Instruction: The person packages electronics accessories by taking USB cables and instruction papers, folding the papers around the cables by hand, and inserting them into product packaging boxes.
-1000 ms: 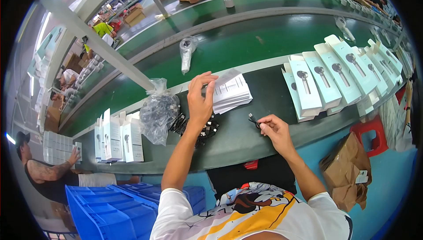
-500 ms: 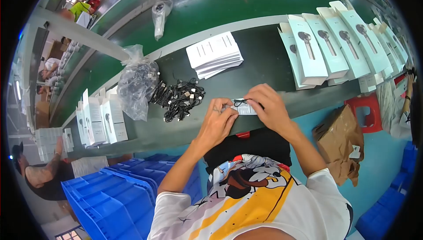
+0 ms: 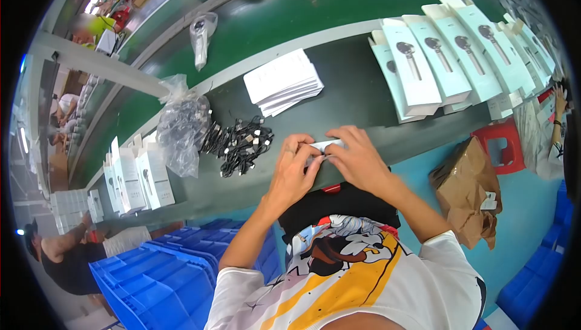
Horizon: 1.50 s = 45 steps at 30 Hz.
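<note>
Near the front edge of the dark worktable, my left hand (image 3: pixel 293 166) and my right hand (image 3: pixel 358 157) pinch a small white paper leaflet (image 3: pixel 330 145) from both sides. Their fingertips meet over it and hide most of it. The black cable is largely out of sight between the fingers. To the left lies a heap of black cables (image 3: pixel 247 147) with light-coloured plugs. Behind the hands stands a stack of printed leaflets (image 3: pixel 279 80). A clear plastic bag (image 3: pixel 181 127) of dark contents slumps beside the cables.
Open product boxes (image 3: pixel 411 66) stand in a row at the right, more boxes (image 3: pixel 151 175) at the left. A bagged device (image 3: pixel 200 42) lies on the green conveyor (image 3: pixel 272 12). Blue crates (image 3: pixel 154 281), a red stool (image 3: pixel 505 145) and a brown paper bag (image 3: pixel 466 191) are below. A co-worker (image 3: pixel 63 257) is at left.
Half a second ago the black cable showed on top of the flatter leaflet. Now my hands are closer together, the leaflet looks rolled or folded narrower, and the cable is mostly covered.
</note>
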### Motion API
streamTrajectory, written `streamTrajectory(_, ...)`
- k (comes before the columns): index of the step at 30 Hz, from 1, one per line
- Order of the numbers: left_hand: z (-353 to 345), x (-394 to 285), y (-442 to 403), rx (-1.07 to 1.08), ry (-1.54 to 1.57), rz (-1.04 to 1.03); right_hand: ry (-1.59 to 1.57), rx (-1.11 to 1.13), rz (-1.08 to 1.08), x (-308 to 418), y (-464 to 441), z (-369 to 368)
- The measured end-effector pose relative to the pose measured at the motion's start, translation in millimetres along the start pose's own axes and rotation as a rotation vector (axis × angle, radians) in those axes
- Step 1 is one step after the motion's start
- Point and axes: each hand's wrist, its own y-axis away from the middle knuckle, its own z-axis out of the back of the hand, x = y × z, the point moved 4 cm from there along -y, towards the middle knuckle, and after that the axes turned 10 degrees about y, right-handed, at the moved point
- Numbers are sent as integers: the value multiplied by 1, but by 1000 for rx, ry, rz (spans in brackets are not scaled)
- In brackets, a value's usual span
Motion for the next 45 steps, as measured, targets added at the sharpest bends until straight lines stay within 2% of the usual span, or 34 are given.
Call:
streamTrajectory(3,6,-15,-30,-46,3,-84,29,31,-17,3,-1,0)
streamTrajectory(6,2,-44,-76,-33,177,-67,52,71,-39,6,-4,-1)
streamTrajectory(7,-5,-54,-92,-34,242,-61,-2,20,-3,6,-6,0)
streamTrajectory(9,-24,-74,-121,-17,138,-215,-112,-80,72,5,-12,0)
streamTrajectory(10,-36,-82,-135,12,122,-198,-132,-79,8,6,-9,-2)
streamTrajectory(13,-72,-101,-164,39,-1,-168,-32,74,1,0,2,-20)
streamTrajectory(14,-82,-103,-171,39,-55,-159,-84,-15,-3,6,2,-11)
streamTrajectory(17,-106,-99,-180,116,-273,-22,-181,-2,-89,0,6,-11)
streamTrajectory(18,-107,-97,-179,130,-268,20,-137,-64,-48,2,8,-9)
streamTrajectory(21,-96,-96,-176,211,-23,177,-182,1,-124,-3,10,-15)
streamTrajectory(24,-88,-88,-172,145,26,213,-177,54,-222,-4,8,-15)
streamTrajectory(27,-77,-76,-168,59,176,258,-86,-80,-139,-3,8,-16)
streamTrajectory(30,-51,-71,-151,-56,156,90,-120,-214,-103,2,7,2)
streamTrajectory(33,-13,-68,-123,-80,139,-56,-220,-219,-196,-8,18,7)
streamTrajectory(37,51,-69,-75,-38,121,-40,-252,-384,-326,-27,33,27)
streamTrajectory(39,71,-60,-45,-37,58,84,-277,-436,-456,-36,44,40)
streamTrajectory(43,83,-47,6,249,-165,249,-487,-576,-576,-42,61,44)
streamTrajectory(44,81,-45,17,326,-229,260,-585,-585,-587,-41,60,43)
streamTrajectory(45,78,-45,22,352,-269,267,-553,-540,-562,-40,57,45)
